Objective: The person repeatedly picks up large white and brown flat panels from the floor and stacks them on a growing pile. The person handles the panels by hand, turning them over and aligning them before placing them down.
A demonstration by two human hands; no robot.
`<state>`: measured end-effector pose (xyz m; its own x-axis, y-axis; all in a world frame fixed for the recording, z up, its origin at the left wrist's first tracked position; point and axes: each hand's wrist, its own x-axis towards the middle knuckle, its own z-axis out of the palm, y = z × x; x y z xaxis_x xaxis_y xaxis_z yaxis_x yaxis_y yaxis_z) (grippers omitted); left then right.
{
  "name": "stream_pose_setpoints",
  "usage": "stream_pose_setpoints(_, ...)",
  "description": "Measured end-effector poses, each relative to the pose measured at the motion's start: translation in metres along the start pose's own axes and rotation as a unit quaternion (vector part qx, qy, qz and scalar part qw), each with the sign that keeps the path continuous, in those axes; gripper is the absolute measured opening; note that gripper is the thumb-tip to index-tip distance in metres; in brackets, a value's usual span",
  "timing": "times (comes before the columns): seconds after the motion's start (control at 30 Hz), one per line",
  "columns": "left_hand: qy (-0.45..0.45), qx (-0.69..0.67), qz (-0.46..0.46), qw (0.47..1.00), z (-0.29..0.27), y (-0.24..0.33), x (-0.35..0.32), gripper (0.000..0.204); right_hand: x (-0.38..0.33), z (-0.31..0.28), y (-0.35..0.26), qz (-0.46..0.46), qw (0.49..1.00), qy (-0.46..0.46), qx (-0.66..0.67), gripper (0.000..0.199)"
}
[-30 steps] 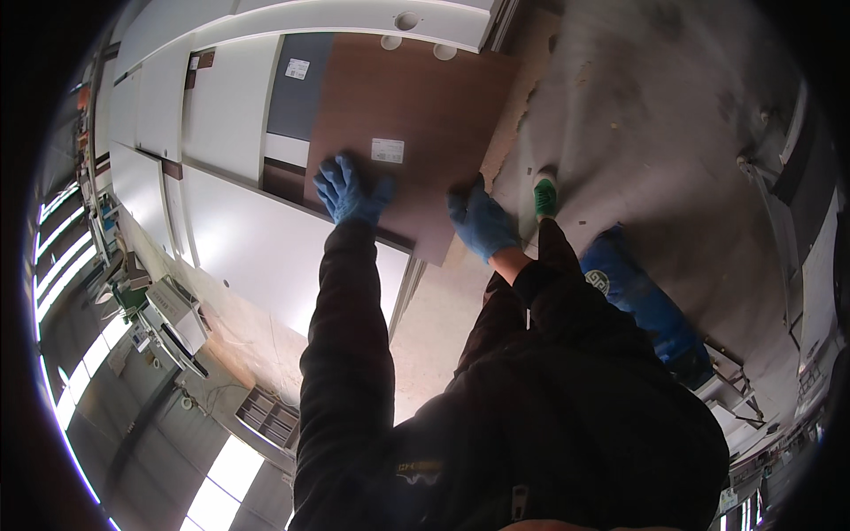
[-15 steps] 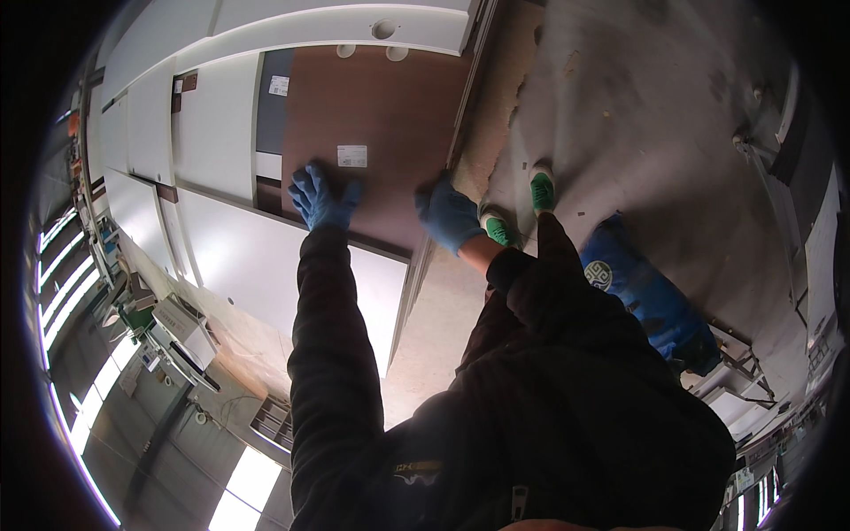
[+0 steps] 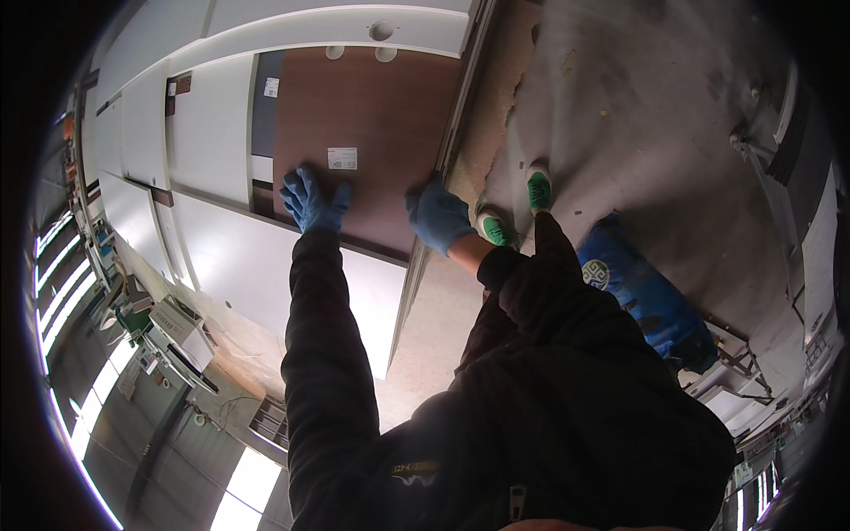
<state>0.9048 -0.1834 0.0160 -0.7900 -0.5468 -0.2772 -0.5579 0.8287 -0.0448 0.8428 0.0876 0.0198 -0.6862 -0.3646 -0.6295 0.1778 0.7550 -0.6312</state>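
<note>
A brown panel (image 3: 372, 106) with a white label (image 3: 343, 158) lies flat on a stack of boards. My left hand (image 3: 312, 202), in a blue glove, rests on the panel near its left edge with fingers spread. At the right edge, my right hand (image 3: 440, 218), gloved in blue too, has its fingers bent over the rim; the thumb and the underside are hidden. Two round pale spots (image 3: 335, 52) show at the panel's far end. Along its left side lie a dark grey panel (image 3: 265, 115) and a white panel (image 3: 208, 133).
A white board (image 3: 257, 257) lies left of my arms, and a long white piece with a round hole (image 3: 382, 31) crosses the far end. To the right are a concrete floor (image 3: 637, 115), my green shoes (image 3: 538, 189) and a blue bag (image 3: 637, 292).
The brown panel has shifted slightly to the left, and both hands have moved left with it. Their hold looks the same.
</note>
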Motion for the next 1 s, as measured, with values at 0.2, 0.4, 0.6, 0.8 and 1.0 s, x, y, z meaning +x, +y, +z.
stream_pose_setpoints(0.2, 0.016, -0.008, 0.016, 1.000, 0.003, -0.004, 0.000, 0.119, -0.003, -0.007, -0.005, -0.008, 1.000, 0.015, 0.020, 0.068)
stream_pose_setpoints(0.4, 0.033, -0.006, 0.028, 0.999, 0.008, -0.008, 0.001, 0.118, -0.003, -0.003, -0.001, -0.011, 1.000, 0.013, -0.009, 0.071)
stream_pose_setpoints(0.6, 0.036, -0.011, 0.037, 0.999, 0.008, -0.009, 0.001, 0.118, 0.005, 0.012, 0.011, -0.035, 0.998, 0.050, -0.002, 0.073)
stream_pose_setpoints(0.8, 0.035, -0.013, 0.034, 0.999, 0.010, -0.009, 0.002, 0.119, 0.005, 0.011, 0.010, -0.022, 0.999, 0.020, 0.037, 0.068)
stream_pose_setpoints(1.0, 0.042, -0.003, 0.036, 0.998, 0.014, -0.011, 0.004, 0.118, -0.004, -0.004, 0.001, -0.024, 1.000, 0.010, 0.002, 0.069)
